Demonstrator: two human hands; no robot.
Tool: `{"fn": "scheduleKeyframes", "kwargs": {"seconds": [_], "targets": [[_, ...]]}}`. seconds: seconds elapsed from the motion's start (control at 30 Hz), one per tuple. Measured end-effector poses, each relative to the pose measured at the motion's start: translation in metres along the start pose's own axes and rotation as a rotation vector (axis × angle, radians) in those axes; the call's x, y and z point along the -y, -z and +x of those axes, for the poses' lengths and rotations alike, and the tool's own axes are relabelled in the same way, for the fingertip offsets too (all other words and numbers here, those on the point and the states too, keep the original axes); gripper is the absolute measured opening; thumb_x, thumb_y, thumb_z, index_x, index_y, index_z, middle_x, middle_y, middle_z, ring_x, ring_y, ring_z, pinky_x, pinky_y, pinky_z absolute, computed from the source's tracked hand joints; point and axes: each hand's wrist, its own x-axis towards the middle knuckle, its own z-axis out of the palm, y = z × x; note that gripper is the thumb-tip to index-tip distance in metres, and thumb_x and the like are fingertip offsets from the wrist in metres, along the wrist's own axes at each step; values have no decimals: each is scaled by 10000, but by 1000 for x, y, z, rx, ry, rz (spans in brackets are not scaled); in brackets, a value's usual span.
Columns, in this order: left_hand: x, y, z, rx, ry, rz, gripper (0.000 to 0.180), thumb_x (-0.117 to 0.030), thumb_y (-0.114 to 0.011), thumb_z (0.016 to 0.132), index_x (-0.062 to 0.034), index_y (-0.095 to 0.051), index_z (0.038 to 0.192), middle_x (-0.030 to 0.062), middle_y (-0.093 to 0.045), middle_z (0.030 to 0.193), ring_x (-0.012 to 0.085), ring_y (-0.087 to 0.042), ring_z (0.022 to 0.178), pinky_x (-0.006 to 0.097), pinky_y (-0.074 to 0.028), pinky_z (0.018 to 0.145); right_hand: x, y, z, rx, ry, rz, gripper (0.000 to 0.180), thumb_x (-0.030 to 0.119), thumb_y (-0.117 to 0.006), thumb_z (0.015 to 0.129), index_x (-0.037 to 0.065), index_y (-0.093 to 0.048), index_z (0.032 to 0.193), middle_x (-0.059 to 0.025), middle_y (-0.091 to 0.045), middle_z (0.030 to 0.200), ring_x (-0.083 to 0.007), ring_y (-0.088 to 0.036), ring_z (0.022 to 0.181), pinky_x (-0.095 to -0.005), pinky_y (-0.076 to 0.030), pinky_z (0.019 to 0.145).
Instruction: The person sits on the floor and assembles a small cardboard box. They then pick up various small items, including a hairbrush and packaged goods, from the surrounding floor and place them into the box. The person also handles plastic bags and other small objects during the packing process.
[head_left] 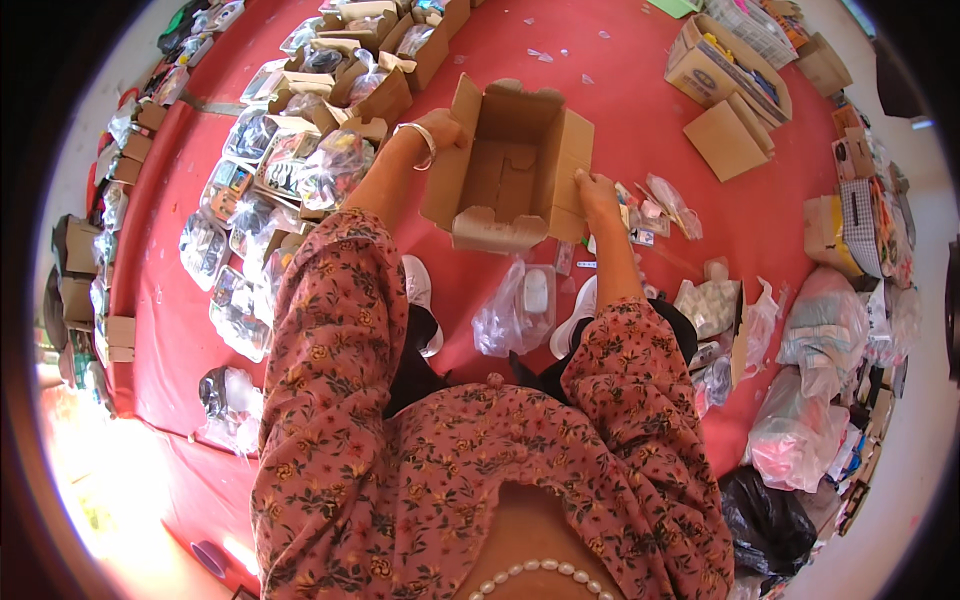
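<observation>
I hold an open, empty brown cardboard box (510, 165) in front of me above a red floor covering (640, 110). My left hand (440, 128) grips the box's left flap; a bracelet sits on that wrist. My right hand (596, 192) grips the box's right wall. Below the box, between my white shoes, lies a clear plastic bag with a white item (520, 308) inside.
Rows of clear-bagged goods (250, 230) and small cartons (375, 60) line the left. Open cardboard boxes (725, 75) stand at the upper right. Plastic bags (820, 330), small packets (655, 212) and a black bag (765, 520) crowd the right side.
</observation>
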Motion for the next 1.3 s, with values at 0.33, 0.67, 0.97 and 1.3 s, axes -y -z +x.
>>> {"fn": "scheduleKeyframes", "kwargs": {"seconds": [0.33,0.67,0.97,1.3], "targets": [[-60,20,-43,-339,488,135,549,-518,-627,674,-28,-632,921,180,-617,969,321,-593,910,359,-474,802,65,-2,-76,19,314,-676,425,355,-572,767,-39,-578,927,-291,-560,982,-380,-558,945,-453,-450,783],[10,-71,-36,-485,643,96,722,-570,-317,829,-210,-66,1403,117,-45,1460,355,-149,1314,515,-101,1052,13,-43,-45,76,187,-476,384,306,-534,741,-59,-626,818,-308,-580,878,-414,-582,879,-468,-466,742],[-80,26,-178,-708,66,-287,471,-311,-459,869,-113,-367,1286,261,-338,1264,400,-297,1195,409,-252,992,48,-30,-75,199,49,-421,507,410,-433,821,-17,-565,1060,-223,-558,1096,-374,-524,1044,-435,-391,900],[-142,-3,-345,-292,583,-344,771,-288,-594,811,-35,-130,1372,258,-369,1289,307,-375,1205,350,-318,973,50,-11,-97,3,-194,-32,943,541,-532,746,21,-57,1373,-366,-225,1301,-470,-403,1138,-429,-394,909]]}}
